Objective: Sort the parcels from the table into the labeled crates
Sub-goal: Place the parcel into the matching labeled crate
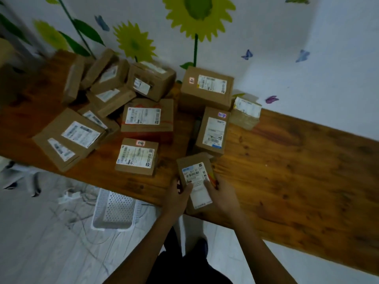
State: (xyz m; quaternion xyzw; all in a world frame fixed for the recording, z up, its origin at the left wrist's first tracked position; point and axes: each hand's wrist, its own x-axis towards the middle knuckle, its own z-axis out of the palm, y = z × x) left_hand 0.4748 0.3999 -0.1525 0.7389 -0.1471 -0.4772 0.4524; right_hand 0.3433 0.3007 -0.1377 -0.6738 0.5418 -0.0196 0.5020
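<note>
A small brown cardboard parcel (195, 177) with a white shipping label sits at the near edge of the wooden table (297, 160). My left hand (178, 196) grips its left side, thumb on the label. My right hand (220, 192) grips its right side, thumb also on the label. Several more labelled cardboard parcels lie on the table beyond, among them one with a pink sticker (137, 156), an upright one (212, 131) and a large box (207, 88) against the wall. A white perforated plastic crate (114, 210) stands on the floor under the table's near edge.
The wall behind the table carries sunflower and butterfly stickers. Cables and a white adapter (69, 195) lie on the floor left of the crate. Dark shoes (22, 181) sit at the far left. The table's right half shows bare wood.
</note>
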